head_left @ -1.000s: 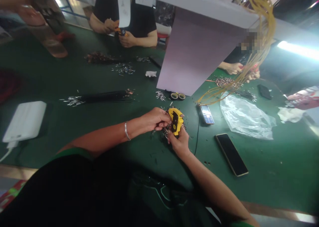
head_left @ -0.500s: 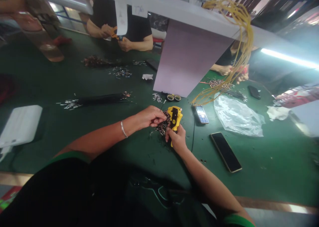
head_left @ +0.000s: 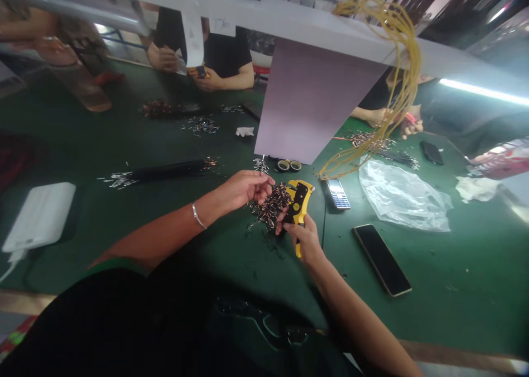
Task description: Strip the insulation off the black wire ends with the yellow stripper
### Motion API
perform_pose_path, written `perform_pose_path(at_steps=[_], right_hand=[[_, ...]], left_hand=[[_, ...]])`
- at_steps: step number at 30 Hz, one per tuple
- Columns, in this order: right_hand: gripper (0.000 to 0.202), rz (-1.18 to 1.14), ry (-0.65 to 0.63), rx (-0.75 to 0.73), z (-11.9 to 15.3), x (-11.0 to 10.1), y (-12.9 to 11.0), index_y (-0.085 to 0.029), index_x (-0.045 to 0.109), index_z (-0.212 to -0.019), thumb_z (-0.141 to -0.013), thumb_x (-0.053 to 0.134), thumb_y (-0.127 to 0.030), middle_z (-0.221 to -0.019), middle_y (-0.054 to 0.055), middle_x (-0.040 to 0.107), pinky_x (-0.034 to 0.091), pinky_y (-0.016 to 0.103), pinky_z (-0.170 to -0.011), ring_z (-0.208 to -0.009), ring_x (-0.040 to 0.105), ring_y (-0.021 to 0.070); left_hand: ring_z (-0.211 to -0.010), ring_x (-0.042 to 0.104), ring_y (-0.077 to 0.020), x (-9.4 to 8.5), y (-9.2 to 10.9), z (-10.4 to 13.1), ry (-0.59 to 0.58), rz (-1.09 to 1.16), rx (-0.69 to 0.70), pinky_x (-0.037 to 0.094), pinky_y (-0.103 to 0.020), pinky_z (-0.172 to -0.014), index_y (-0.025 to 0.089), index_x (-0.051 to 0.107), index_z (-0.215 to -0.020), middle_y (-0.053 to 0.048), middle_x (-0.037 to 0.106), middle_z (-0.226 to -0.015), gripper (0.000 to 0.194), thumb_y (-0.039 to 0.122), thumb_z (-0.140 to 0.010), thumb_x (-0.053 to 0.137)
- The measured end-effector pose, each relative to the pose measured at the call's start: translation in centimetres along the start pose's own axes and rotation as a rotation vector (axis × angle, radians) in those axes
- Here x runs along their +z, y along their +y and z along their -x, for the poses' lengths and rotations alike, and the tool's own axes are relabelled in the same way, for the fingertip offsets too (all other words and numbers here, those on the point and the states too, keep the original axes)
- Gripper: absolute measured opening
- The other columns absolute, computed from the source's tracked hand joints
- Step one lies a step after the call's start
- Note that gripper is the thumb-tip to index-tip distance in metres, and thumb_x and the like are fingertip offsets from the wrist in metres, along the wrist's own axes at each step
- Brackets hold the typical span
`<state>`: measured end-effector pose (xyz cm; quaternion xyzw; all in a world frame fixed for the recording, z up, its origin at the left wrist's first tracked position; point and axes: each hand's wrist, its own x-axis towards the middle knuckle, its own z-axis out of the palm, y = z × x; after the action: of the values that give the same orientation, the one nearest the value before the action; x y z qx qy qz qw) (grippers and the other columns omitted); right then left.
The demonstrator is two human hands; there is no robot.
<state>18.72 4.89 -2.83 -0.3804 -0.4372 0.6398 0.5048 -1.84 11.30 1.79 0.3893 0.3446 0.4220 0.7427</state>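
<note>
My right hand [head_left: 303,233] is wrapped round a yellow-and-black wire stripper [head_left: 301,200], its jaws pointing up and away from me. Left of the tool, my left hand [head_left: 252,188] pinches a thin dark wire [head_left: 262,166] whose silvery end sticks up beyond the fingers. Between the two hands lies a heap of short cut wire pieces [head_left: 270,207] with copper-coloured ends, partly behind my right fingers. A small pile of silvery terminals [head_left: 259,165] sits just past my left hand.
A bundle of black wires [head_left: 169,170] lies to the left, near a white power bank [head_left: 39,216]. At right are a smartphone [head_left: 382,260], a keypad phone [head_left: 338,194] and a plastic bag [head_left: 405,195]. Tape rolls [head_left: 289,165] stand before an upright panel [head_left: 309,101]. Co-workers sit opposite.
My left hand has drawn back left from the stripper's jaws with the wire, and the stripper has shifted slightly right. More of the heap shows between them. A co-worker's hands have moved apart.
</note>
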Motion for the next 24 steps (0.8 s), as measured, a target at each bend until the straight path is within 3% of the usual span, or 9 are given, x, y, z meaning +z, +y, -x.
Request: perform_pose_path(at_steps=[8, 11, 16, 24], right_hand=[[0.04, -0.048, -0.041, -0.058, 0.5, 0.1, -1.9, -0.021, 0.067, -0.105, -0.065, 0.072, -0.018, -0.112, 0.009, 0.074, 0.052, 0.04, -0.07, -0.068, 0.062, 0.0198], [0.039, -0.097, -0.057, -0.045, 0.8, 0.5, -2.2, -0.02, 0.069, -0.103, -0.064, 0.07, -0.016, -0.107, 0.008, 0.076, 0.053, 0.04, -0.069, -0.067, 0.063, 0.0199], [0.036, -0.081, -0.032, 0.001, 1.1, 1.2, -2.2, -0.02, 0.069, -0.099, -0.063, 0.069, -0.016, -0.079, 0.003, 0.076, 0.055, 0.043, -0.074, -0.069, 0.067, 0.0236], [0.03, -0.037, 0.079, 0.06, 1.1, 1.5, -1.5, -0.023, 0.067, -0.087, -0.058, 0.071, -0.017, -0.074, 0.001, 0.077, 0.059, 0.044, -0.074, -0.068, 0.072, 0.0263]], left_hand=[[-0.053, 0.057, -0.0111, 0.6, -1.2, 0.0, -0.034, 0.02, 0.027, 0.044, -0.028, -0.05, 0.009, 0.071, -0.09, -0.007, 0.066, -0.071, 0.021, 0.027, -0.091, 0.06], [-0.058, 0.06, -0.0126, 0.9, -1.8, 0.0, -0.056, 0.02, 0.021, 0.047, -0.029, -0.054, 0.009, 0.071, -0.092, -0.008, 0.067, -0.074, 0.024, 0.031, -0.093, 0.06], [-0.07, 0.064, -0.0164, 1.2, -2.4, 0.0, -0.097, 0.055, -0.018, 0.051, -0.031, -0.065, 0.009, 0.07, -0.097, -0.009, 0.067, -0.076, 0.026, 0.033, -0.092, 0.062], [-0.073, 0.066, -0.0174, 1.5, -2.6, 0.1, -0.088, 0.045, -0.022, 0.053, -0.032, -0.067, 0.009, 0.07, -0.097, -0.013, 0.071, -0.083, 0.028, 0.035, -0.086, 0.069]])
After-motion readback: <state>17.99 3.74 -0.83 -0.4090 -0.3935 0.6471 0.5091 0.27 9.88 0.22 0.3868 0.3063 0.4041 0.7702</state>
